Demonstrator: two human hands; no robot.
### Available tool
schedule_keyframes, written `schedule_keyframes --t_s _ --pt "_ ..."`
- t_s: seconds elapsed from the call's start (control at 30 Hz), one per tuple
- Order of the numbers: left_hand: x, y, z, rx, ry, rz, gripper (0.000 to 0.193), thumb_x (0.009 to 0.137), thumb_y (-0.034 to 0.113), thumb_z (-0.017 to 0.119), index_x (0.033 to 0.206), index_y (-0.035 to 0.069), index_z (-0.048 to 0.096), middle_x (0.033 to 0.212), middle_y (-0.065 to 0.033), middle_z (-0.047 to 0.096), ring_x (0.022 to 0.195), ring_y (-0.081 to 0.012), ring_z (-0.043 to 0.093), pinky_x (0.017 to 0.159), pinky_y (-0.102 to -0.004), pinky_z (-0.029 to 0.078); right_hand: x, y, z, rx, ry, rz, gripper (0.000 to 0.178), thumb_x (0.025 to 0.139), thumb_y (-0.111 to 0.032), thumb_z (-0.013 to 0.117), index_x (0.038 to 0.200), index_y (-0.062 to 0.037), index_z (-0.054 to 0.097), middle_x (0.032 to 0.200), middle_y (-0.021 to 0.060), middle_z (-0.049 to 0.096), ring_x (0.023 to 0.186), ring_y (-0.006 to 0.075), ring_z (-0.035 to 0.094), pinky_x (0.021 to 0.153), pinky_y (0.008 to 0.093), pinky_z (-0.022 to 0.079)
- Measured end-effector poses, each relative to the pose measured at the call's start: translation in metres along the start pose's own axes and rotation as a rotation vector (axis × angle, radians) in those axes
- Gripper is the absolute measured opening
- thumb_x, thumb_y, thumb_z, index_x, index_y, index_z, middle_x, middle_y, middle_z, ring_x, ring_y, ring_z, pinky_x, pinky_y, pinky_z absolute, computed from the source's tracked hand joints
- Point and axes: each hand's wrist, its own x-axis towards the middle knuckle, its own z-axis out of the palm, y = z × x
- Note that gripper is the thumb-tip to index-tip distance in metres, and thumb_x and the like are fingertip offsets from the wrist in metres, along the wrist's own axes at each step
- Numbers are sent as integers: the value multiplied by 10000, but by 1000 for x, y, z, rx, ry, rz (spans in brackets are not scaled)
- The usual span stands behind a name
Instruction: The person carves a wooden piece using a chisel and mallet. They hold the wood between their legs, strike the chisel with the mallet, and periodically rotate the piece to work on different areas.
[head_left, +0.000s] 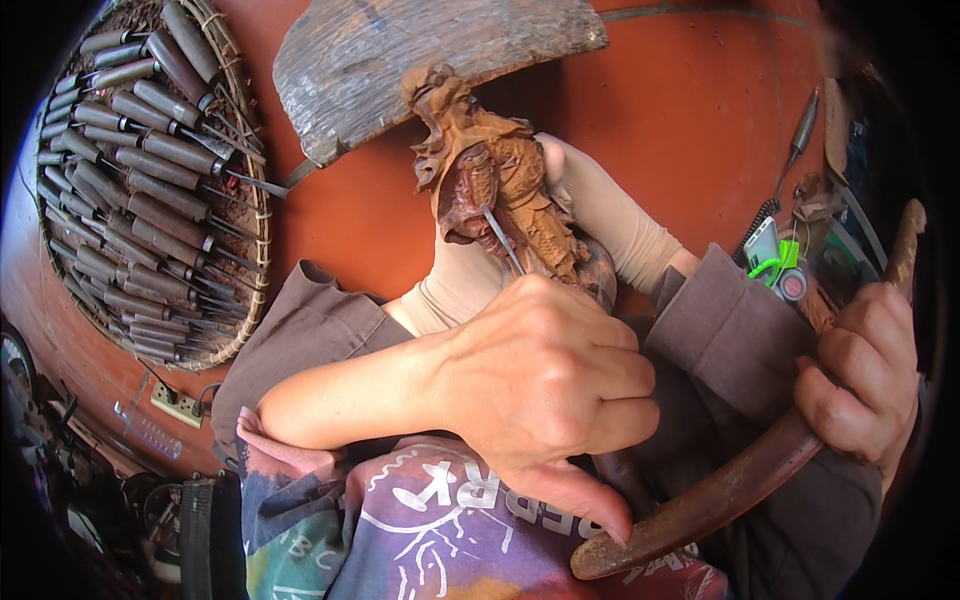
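Note:
A reddish-brown carved wooden figure (530,180) is held between my two feet in beige socks. My left hand (550,375) is wrapped round a chisel; its handle is hidden in my fist. The chisel's thin metal blade (503,240) slants up to the figure, its tip at a dark red hollow in the carving. At the right, my right hand (865,385) grips a long curved wooden club (720,490) near its upper part. The club's lower end lies close to my left thumb.
A round woven basket (262,230) full of wood-handled carving tools (160,200) stands at the left. A weathered wooden block (430,70) is ahead. On the right are a corded pen-shaped tool (803,128) and a green-and-white gadget (775,260). A power strip (177,402) sits on the red floor.

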Motion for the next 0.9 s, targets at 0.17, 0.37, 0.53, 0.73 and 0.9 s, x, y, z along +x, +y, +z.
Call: schedule_keyframes --t_s 0.17,0.37,0.53,0.73,0.9 --pt "3 0 2 68 21 -11 577 708 641 783 648 113 560 642 4 478 521 -153 518 409 -295 301 -9 2 1 -8 91 -64 408 531 -44 735 878 -10 523 786 131 520 653 280 531 562 414 406" --pt "10 3 -6 -41 26 -131 585 697 644 790 632 116 546 636 0 471 521 -153 520 411 -292 293 -27 2 -8 11 74 -72 542 558 195 770 987 12 494 846 179 566 695 326 589 608 504 490" --pt "-2 2 13 -67 147 -93 578 698 642 796 630 124 548 638 3 476 527 -151 531 413 -293 296 -24 3 -9 -19 105 -53 520 578 189 771 979 9 493 836 175 565 688 319 586 612 501 491" --pt "15 6 6 -85 211 -155 560 705 637 802 636 138 557 641 13 484 544 -143 553 414 -287 307 -20 10 -6 -45 143 -53 496 601 182 772 970 5 493 823 170 564 679 312 582 616 497 492" --pt "2 -4 3 1 47 -34 555 710 637 802 639 140 564 644 16 491 545 -133 555 414 -280 310 -19 13 -2 -70 178 -58 476 620 176 772 963 1 492 812 166 563 672 306 578 619 493 492"
